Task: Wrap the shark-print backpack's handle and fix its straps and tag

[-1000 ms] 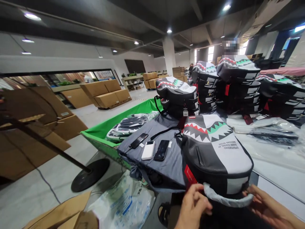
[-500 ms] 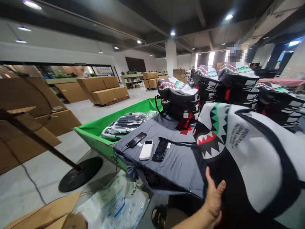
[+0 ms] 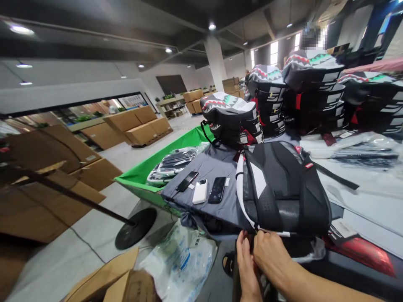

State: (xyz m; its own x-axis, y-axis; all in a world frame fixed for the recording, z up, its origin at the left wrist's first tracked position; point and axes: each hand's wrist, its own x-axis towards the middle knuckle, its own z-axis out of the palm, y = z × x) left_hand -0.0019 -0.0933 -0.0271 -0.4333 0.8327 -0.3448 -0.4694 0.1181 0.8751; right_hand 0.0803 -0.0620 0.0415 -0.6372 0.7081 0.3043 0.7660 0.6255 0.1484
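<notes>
Backpack (image 3: 283, 188) lies straps-up on the grey cloth (image 3: 217, 167); we pinch its near edge with left hand (image 3: 247, 264) and right hand (image 3: 272, 256). Soft, padded, probably light: grip seams or straps.

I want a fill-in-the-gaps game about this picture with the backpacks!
1. The backpack in front lies with its black ____ side up.
2. Both hands, left hand and right hand, meet at its ____ edge.
3. On the grey cloth lie ____ flat devices in a row.
4. The bin beside the cloth is ____.

Missing words: back; near; three; green
</notes>
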